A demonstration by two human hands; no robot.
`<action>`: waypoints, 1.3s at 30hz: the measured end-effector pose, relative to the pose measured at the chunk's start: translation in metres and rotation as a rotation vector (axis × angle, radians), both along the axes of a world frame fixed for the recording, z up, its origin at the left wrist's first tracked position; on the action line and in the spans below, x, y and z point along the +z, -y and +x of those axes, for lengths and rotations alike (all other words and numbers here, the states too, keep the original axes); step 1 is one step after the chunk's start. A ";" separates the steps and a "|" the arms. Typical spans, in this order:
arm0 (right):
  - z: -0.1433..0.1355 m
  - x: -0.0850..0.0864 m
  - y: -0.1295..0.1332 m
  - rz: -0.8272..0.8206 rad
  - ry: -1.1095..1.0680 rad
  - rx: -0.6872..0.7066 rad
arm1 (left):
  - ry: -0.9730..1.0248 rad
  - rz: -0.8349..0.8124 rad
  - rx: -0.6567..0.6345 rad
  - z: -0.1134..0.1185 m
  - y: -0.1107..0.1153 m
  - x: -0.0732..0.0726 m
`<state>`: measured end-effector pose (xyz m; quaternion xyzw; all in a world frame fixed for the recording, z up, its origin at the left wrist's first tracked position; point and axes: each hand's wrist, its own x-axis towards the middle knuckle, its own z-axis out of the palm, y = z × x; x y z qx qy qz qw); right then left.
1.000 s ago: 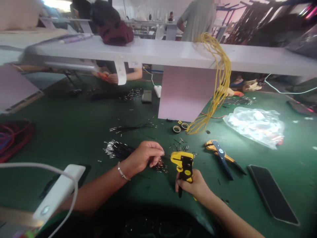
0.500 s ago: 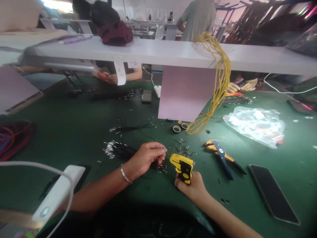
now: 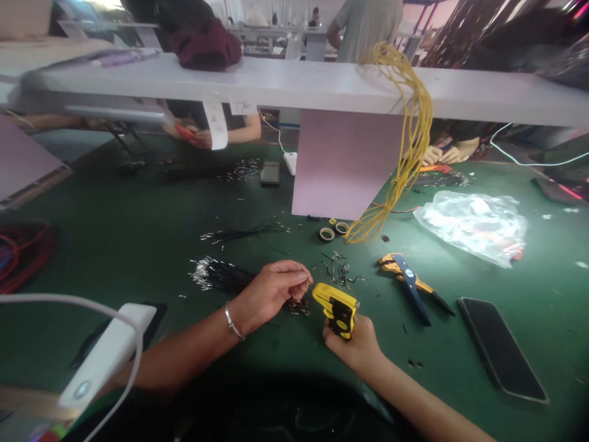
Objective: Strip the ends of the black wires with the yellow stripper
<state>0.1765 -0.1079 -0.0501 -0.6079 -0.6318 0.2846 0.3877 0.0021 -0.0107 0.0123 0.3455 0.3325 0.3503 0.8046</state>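
Note:
My left hand, a bracelet at its wrist, pinches a thin dark wire between thumb and fingers. The wire's tip points toward the jaws of a yellow and black wire stripper; whether it touches them I cannot tell. My right hand is wrapped around the stripper's handle. Under and beside my left hand lies a bundle of black wires with shiny ends at the left and bare copper-coloured ends at the right. Short black offcuts are scattered just beyond the stripper.
At the right lie blue-and-orange wire strippers, a phone and a clear plastic bag. Yellow wires hang from the white shelf. Two tape rolls sit below. A white power strip is at left. Co-workers' hands show opposite.
The view has shifted slightly. The yellow wire stripper and the wire in my left hand are a little closer together. Both hands keep their hold.

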 end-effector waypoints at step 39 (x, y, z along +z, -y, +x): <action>0.000 0.014 -0.004 -0.160 0.026 0.068 | -0.059 0.074 -0.012 -0.004 0.001 0.010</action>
